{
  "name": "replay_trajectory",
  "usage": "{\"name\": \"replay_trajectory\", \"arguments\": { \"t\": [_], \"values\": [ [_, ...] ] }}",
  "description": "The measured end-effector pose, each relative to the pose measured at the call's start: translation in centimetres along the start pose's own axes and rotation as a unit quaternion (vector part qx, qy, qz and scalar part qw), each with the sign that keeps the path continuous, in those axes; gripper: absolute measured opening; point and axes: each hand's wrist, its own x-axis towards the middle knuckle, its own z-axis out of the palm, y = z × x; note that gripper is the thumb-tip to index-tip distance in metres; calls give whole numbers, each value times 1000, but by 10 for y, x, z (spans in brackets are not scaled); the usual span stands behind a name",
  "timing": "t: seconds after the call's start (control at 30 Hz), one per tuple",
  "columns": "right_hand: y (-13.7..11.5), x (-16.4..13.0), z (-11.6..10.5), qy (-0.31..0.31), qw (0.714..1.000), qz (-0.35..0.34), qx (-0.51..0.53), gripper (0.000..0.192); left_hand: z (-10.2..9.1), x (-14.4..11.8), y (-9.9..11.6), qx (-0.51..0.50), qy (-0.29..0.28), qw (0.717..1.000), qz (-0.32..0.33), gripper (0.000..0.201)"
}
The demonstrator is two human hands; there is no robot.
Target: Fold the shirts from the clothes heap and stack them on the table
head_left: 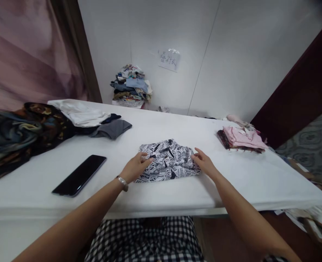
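Your left hand and right hand lie flat, fingers loosely spread, on both ends of the folded black-and-white cloth. It sits mid-table, near you, long side running left to right.

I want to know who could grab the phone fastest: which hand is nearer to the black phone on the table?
Left. The left hand rests on the left edge of the black-and-white printed garment, just right of the black phone. The right hand is on the garment's far side.
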Motion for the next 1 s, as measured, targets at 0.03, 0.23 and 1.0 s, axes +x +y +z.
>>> {"name": "replay_trajectory", "arguments": {
  "t": [0.03, 0.23, 1.0],
  "values": [
    [-3, 7, 3, 9, 1000, 7, -17, 66, 3, 4, 3, 20, 10, 1000, -13, 61],
    [-6, 29, 24, 5, 998, -9, -58, 48, 10, 18, 17, 79, 71, 994, 37, 37],
    [-27, 14, 50, -122, 943, -194, -240, 63, 34, 38, -2, 239, 37, 945, 221, 62]
  ]
}}
